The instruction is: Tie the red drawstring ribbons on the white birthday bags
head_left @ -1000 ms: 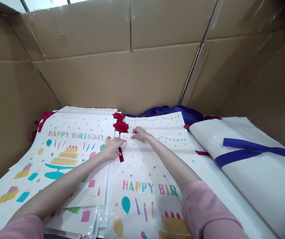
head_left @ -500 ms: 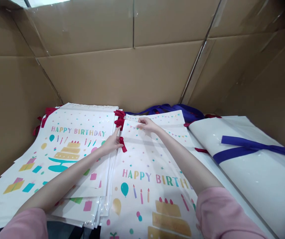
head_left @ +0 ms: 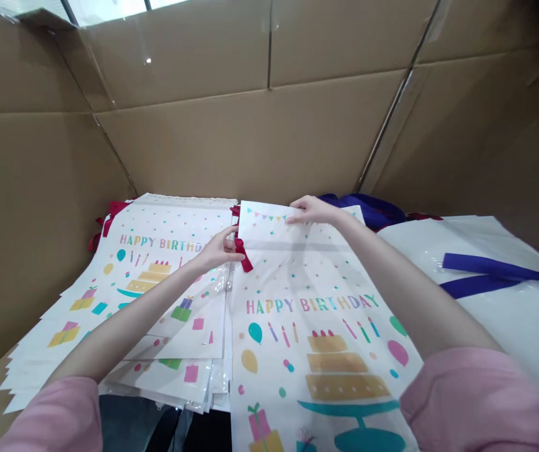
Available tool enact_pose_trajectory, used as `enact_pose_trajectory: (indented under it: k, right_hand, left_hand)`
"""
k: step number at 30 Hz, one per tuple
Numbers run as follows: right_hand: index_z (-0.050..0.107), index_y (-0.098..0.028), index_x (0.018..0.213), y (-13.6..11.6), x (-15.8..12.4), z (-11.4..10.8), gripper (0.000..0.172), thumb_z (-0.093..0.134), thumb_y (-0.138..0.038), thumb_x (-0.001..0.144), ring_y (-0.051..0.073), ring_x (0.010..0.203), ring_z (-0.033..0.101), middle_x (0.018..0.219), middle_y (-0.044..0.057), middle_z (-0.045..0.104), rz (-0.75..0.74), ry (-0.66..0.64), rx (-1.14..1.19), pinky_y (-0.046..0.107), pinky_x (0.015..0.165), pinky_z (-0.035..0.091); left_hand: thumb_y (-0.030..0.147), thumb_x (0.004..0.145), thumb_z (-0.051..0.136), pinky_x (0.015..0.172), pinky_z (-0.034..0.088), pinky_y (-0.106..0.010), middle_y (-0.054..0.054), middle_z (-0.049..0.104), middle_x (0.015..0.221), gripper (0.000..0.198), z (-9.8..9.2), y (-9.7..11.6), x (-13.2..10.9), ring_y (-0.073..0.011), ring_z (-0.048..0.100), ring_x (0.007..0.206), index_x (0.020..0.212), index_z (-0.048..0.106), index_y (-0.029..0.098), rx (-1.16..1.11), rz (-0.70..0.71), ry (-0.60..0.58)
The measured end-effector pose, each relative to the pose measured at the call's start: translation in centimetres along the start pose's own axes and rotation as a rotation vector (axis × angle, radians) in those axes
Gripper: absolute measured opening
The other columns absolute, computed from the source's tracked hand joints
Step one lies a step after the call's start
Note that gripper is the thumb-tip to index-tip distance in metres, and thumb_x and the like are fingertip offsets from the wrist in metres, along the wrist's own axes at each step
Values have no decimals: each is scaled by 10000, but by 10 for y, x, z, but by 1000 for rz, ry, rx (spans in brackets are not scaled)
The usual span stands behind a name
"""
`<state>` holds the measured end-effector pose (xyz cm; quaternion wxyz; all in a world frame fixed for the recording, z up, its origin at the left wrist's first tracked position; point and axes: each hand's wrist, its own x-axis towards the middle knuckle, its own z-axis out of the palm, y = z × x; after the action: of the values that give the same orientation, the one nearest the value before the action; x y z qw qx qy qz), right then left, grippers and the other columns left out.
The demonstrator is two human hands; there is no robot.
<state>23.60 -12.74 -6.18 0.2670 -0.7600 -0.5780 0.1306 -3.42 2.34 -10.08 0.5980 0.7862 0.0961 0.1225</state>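
Observation:
A large white gift bag (head_left: 293,257), printed with HAPPY BIRTHDAY and a cake, lies in front of me, with its lower end running out of view. My right hand (head_left: 314,210) grips its top edge near the middle, thumb in front and the fingers partly hidden behind. At the bag's upper left edge, my left hand (head_left: 222,250) is closed, its thumb and fingers pinching at a red ribbon (head_left: 244,254) there. To the left, under my left forearm, rests a fanned stack of matching bags (head_left: 170,220) with red ribbons at their far left edge.
Cardboard walls (head_left: 250,144) enclose the back and sides. Purple ribbon (head_left: 368,210) lies bunched behind the right hand. A white bundle (head_left: 500,320) at the right is crossed by a purple ribbon band (head_left: 495,267).
My right hand has shifted right along the bag's top edge, which is raised a little. The left hand stays by the red ribbon. The camera view has turned slightly left.

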Motion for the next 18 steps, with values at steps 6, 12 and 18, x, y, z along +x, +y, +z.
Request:
enact_pose_trajectory:
  k: [6, 12, 18]
  right_hand:
    - [589, -172, 673, 0, -38, -50, 402, 709, -553, 625, 90, 558, 445, 600, -15, 483, 130, 78, 91, 235, 485, 308]
    - [603, -179, 655, 30, -45, -40, 410, 775, -531, 536, 135, 606, 514, 610, 16, 538, 239, -57, 125, 252, 518, 372]
    - [512, -191, 590, 77, -55, 34, 443, 737, -572, 557, 114, 539, 465, 555, -9, 495, 297, -179, 224, 251, 498, 365]
  left_hand:
    - [160, 644, 748, 635, 456, -289, -50, 654, 781, 739, 12, 53, 19, -174, 630, 720, 1305, 422, 119, -45, 44, -78]
    - [206, 607, 768, 699, 464, -331, -69, 671, 865, 782, -49, 56, 7, -198, 653, 747, 1309, 434, 131, 32, -64, -35]
    - [233, 543, 798, 645, 450, -279, -11, 662, 747, 750, -110, -5, -26, -183, 635, 699, 1225, 502, 144, 127, -278, 76]
